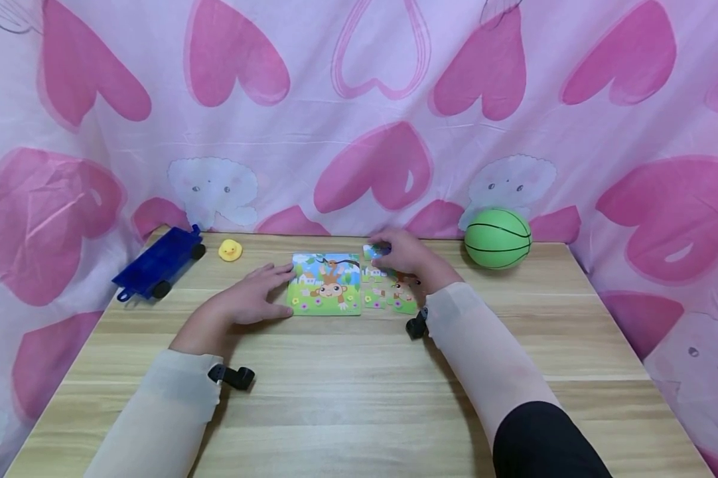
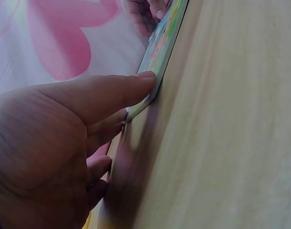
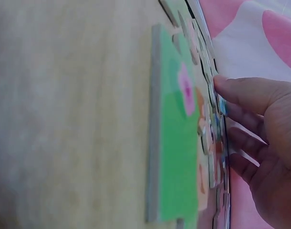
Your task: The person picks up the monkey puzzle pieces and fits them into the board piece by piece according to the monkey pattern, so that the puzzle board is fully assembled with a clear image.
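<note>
A square puzzle board point(image 1: 327, 285) with a monkey picture lies on the table in the head view. My left hand point(image 1: 254, 295) is at its left side. In the left wrist view the thumb point(image 2: 131, 88) rests on the board's near corner, and the other fingers lie fairly straight by the edge. Several loose puzzle pieces point(image 1: 403, 295) lie right of the board. My right hand point(image 1: 403, 252) is over the back ones, and its thumb and fingers pinch a small blue puzzle piece point(image 1: 371, 251). The fingers partly hide it. A green piece point(image 3: 176, 143) is close in the right wrist view.
At the back right sits a green ball point(image 1: 498, 239) with black lines. A yellow rubber duck point(image 1: 230, 250) and a blue wheeled toy wagon point(image 1: 158, 262) are at the back left. Behind the wooden table point(image 1: 347, 398) hangs a pink heart-patterned cloth point(image 1: 299, 133).
</note>
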`<state>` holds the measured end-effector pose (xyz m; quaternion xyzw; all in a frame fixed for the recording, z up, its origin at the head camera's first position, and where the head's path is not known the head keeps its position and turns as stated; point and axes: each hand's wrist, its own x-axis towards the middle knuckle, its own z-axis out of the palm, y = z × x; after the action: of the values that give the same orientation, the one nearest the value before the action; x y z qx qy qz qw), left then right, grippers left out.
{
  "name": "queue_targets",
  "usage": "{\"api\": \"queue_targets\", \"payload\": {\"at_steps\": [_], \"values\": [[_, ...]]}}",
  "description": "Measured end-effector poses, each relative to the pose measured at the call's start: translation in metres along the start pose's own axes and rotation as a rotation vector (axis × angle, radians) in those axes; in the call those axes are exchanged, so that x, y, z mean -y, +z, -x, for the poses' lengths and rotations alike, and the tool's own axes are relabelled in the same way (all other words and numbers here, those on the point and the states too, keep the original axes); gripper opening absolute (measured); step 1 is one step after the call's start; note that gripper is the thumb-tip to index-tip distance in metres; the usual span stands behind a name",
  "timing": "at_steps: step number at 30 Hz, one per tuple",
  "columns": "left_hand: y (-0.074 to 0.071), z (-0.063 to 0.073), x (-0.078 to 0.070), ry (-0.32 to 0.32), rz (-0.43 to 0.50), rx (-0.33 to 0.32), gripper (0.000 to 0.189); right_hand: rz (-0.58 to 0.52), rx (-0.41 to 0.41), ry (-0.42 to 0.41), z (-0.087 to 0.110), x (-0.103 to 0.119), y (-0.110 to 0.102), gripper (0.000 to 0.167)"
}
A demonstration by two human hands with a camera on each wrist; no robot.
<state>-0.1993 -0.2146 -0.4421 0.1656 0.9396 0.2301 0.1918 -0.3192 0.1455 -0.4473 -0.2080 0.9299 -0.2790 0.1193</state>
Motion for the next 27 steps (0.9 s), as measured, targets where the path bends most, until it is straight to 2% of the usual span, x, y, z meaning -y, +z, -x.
{"api": "queue_targets", "payload": {"at_steps": [4,7,14,20,23,27], "values": [[0.002,-0.003,0.002,-0.006,-0.014,-0.013,0.089,0.03,-0.015,-0.002,-0.001,0.007,-0.001,0.056],[0.004,-0.004,0.002,-0.017,-0.018,-0.017,0.089,0.025,-0.028,0.029,-0.001,0.013,0.001,0.053],[0.005,-0.004,0.001,-0.028,-0.011,-0.011,0.089,-0.058,-0.072,0.106,-0.002,0.022,0.007,0.043],[0.005,-0.003,-0.001,-0.033,-0.025,-0.012,0.089,-0.181,-0.11,0.152,0.002,0.028,0.006,0.034],[0.004,-0.002,-0.002,-0.039,-0.028,-0.005,0.089,-0.224,-0.131,0.132,0.004,0.032,0.006,0.033],[0.002,-0.001,-0.003,-0.039,-0.034,0.0,0.089,-0.3,-0.13,0.065,0.006,0.042,0.009,0.031]]}}
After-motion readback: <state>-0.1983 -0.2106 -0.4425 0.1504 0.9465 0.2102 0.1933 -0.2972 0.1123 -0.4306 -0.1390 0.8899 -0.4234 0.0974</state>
